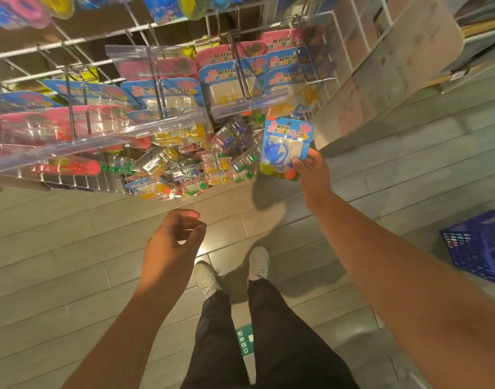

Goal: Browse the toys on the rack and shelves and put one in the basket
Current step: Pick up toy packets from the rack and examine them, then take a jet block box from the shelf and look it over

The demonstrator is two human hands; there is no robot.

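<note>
Pinching the lower right corner of a toy pack (287, 148), the right hand (310, 171) holds it upright just in front of the rack (72, 66), with the thumb on the pack's face and the other fingers hidden behind it. The pack has a blue card with a printed hand shape, a clear bubble with a blue toy inside, and small yellow and orange balls along its bottom edge. It sits above and to the left of the hand, clear of the hooks, just below the rack's lowest hanging packs (232, 80) of the same kind. The left hand (174, 240) hovers lower down, out from the rack's foot, its fingers loosely curled and holding nothing. At the foot of the rack lies a heap of loose packs (184, 169). The blue basket (482, 248) stands on the floor (58, 248) well to the right of the rack, well apart from the held pack. White shoes (259, 263) stand out from the rack.
</note>
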